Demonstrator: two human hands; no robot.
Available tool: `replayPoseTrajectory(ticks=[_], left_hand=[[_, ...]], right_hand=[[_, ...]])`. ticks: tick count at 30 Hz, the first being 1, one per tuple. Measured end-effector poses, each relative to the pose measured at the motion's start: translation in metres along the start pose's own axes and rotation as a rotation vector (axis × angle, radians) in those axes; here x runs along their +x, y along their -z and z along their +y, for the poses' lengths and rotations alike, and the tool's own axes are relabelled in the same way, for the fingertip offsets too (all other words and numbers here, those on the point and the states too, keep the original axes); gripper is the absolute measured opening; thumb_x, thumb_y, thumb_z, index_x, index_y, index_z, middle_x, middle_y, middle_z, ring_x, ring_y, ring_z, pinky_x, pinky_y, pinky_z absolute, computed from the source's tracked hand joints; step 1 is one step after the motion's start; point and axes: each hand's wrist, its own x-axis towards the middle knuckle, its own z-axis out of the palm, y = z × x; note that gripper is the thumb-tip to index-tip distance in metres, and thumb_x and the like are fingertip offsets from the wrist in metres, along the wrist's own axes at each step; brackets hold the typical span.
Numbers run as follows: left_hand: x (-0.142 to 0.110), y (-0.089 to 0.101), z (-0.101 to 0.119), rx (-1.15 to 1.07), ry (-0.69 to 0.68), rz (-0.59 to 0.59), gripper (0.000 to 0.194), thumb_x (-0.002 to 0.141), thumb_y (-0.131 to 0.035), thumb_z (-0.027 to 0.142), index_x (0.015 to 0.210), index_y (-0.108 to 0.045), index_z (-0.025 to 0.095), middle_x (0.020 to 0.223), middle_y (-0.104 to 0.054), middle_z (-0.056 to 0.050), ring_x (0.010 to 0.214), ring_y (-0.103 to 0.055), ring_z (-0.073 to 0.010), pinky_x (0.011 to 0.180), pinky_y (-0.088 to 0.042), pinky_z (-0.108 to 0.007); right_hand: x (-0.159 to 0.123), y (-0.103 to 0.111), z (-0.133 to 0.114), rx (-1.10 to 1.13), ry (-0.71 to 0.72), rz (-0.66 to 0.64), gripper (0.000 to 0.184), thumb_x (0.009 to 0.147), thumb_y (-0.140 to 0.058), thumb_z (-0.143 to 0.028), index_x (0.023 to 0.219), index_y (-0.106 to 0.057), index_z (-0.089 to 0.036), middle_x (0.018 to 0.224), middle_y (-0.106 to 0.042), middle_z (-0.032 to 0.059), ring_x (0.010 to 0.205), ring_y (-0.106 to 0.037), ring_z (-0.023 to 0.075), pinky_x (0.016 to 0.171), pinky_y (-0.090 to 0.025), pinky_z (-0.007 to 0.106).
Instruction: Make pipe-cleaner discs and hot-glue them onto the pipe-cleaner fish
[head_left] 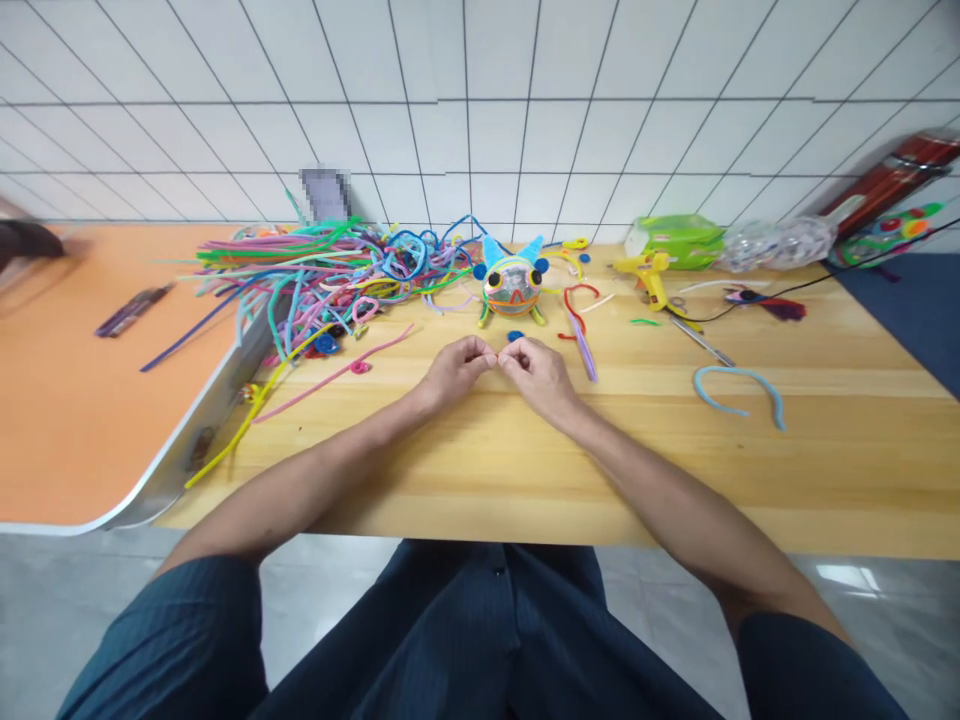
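Observation:
My left hand (pixel 454 370) and my right hand (pixel 536 372) rest on the wooden table (pixel 660 460), fingertips pinched together and meeting over a tiny piece too small to name. Just beyond them stands a round craft creature (pixel 511 285) with blue ears and big eyes. A small blue disc (pixel 515 336) lies between it and my hands. A purple pipe cleaner (pixel 583 350) lies close to my right hand.
A heap of coloured pipe cleaners (pixel 330 275) fills the back left. A yellow glue gun (pixel 651 275), a green pack (pixel 675 240) and a light blue bent pipe cleaner (pixel 739 390) lie right. An orange table (pixel 75 400) adjoins left, with a pen (pixel 131 310).

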Motion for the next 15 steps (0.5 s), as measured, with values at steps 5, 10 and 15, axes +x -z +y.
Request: replayPoseTrajectory(ticks=[5, 10, 15], left_hand=[[-0.006, -0.025, -0.007, -0.262, 0.057, 0.123, 0.048, 0.072, -0.094, 0.054, 0.083, -0.063, 0.02, 0.058, -0.048, 0.009, 0.05, -0.037, -0.0071, 0.049, -0.028, -0.022], [-0.009, -0.036, -0.012, -0.356, 0.111, 0.2, 0.045, 0.077, -0.091, 0.054, 0.085, -0.063, 0.02, 0.058, -0.048, 0.009, 0.05, -0.038, -0.0076, 0.049, -0.03, -0.022], [-0.001, -0.011, -0.002, -0.068, -0.055, 0.046, 0.032, 0.083, -0.085, 0.048, 0.089, -0.075, 0.018, 0.071, -0.064, 0.002, 0.064, -0.051, -0.0116, 0.061, -0.039, -0.024]], right_hand=[[-0.004, -0.011, 0.001, 0.142, -0.126, 0.019, 0.017, 0.09, -0.065, -0.038, 0.081, -0.066, -0.025, 0.071, -0.066, -0.0034, 0.066, -0.057, 0.015, 0.066, -0.043, 0.029], [-0.005, -0.009, 0.003, 0.132, -0.13, 0.051, 0.016, 0.087, -0.065, -0.04, 0.079, -0.063, -0.026, 0.067, -0.062, -0.0036, 0.063, -0.054, 0.0156, 0.062, -0.042, 0.03], [0.001, 0.009, -0.002, -0.098, 0.023, -0.01, 0.01, 0.086, -0.064, -0.024, 0.076, -0.062, -0.025, 0.073, -0.066, -0.001, 0.064, -0.053, 0.0156, 0.066, -0.041, 0.032]])
